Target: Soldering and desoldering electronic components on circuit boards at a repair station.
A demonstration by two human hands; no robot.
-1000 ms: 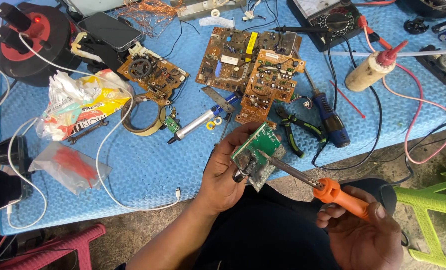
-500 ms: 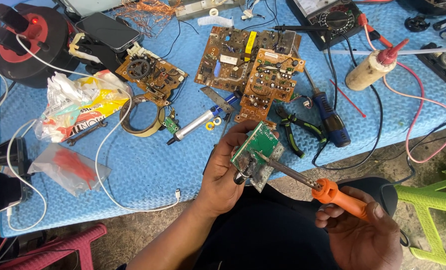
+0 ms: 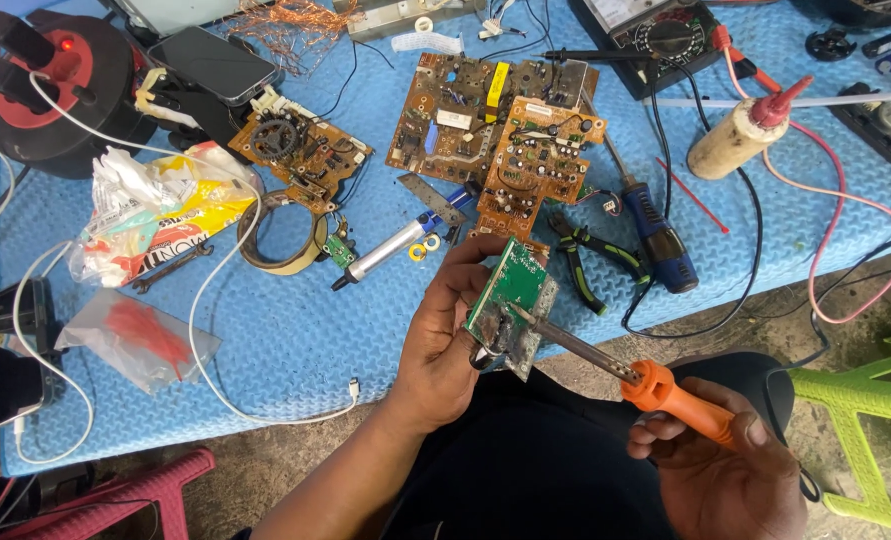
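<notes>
My left hand (image 3: 443, 335) holds a small green circuit board (image 3: 513, 300) tilted up over the table's front edge. My right hand (image 3: 720, 470) grips the orange handle of a soldering iron (image 3: 655, 385); its metal tip touches the lower middle of the green board. Both hands are over my lap, just in front of the blue mat (image 3: 295, 340).
Brown circuit boards (image 3: 510, 130) lie behind the hands, with green-handled pliers (image 3: 590, 260), a blue screwdriver (image 3: 655, 235), a silver desoldering pump (image 3: 385, 250), a tape roll (image 3: 280, 235), a glue bottle (image 3: 735, 135), a multimeter (image 3: 655, 30), cables and plastic bags (image 3: 155, 215). A green chair (image 3: 865, 400) stands at right.
The green board and the iron's tip stay together; both hands shifted only slightly.
</notes>
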